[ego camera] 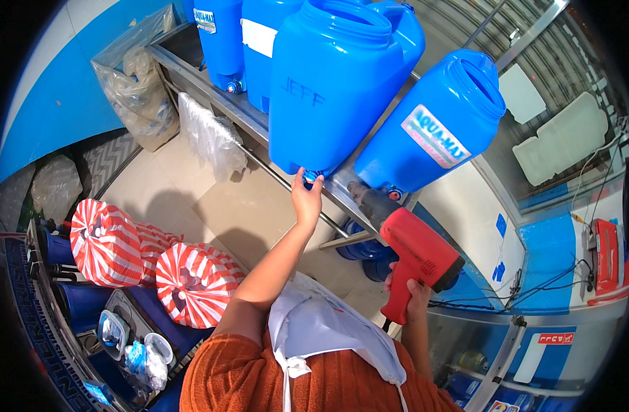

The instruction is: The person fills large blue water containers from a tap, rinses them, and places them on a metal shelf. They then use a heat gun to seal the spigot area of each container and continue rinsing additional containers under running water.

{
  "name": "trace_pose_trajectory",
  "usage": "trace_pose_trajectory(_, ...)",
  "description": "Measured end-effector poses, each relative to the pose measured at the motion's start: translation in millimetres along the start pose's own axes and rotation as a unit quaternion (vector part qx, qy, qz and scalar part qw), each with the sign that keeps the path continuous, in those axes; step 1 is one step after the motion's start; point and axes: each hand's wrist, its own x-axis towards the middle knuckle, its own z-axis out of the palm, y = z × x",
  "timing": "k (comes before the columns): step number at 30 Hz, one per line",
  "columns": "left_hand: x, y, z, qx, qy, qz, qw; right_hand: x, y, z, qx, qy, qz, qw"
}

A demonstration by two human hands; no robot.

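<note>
Before me on the metal stand (340, 188) is a large blue plastic water container (319, 118) with an open, round mouth and handwriting on its front. My left hand (305, 202) reaches up to its base, finger and thumb around the small blue cap (311, 176) of the outlet there. In my right hand (414, 298) is a red heat gun (417, 247), gripped by its handle. Its sooty nozzle tip (356, 191) points up and left, to the right of the cap and apart from it. Whether it is running cannot be seen.
Right of it leans another blue container (432, 129) with a label and capped outlet. More blue containers (219, 46) stand at the left. A metal rail (273, 172) with plastic bags (211, 134) runs along the front. Striped bundles (198, 286) lie lower left; cables (541, 288) hang at right.
</note>
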Motion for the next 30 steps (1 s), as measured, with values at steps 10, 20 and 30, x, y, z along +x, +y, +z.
trace_pose_trajectory(10, 33, -1, -6, -0.347, -0.107, -0.320, 0.875, 9, 2, 21, -0.016, -0.042, 0.029, 0.999)
trace_pose_trajectory(20, 50, -11, 4, -0.322, -0.125, -0.335, 0.876, 21, 31, 17, -0.139, -0.071, 0.039, 0.987)
trace_pose_trajectory(30, 40, -8, -20, -0.430, -0.117, -0.391, 0.805, 33, 29, 46, -0.380, -0.142, -0.159, 0.900)
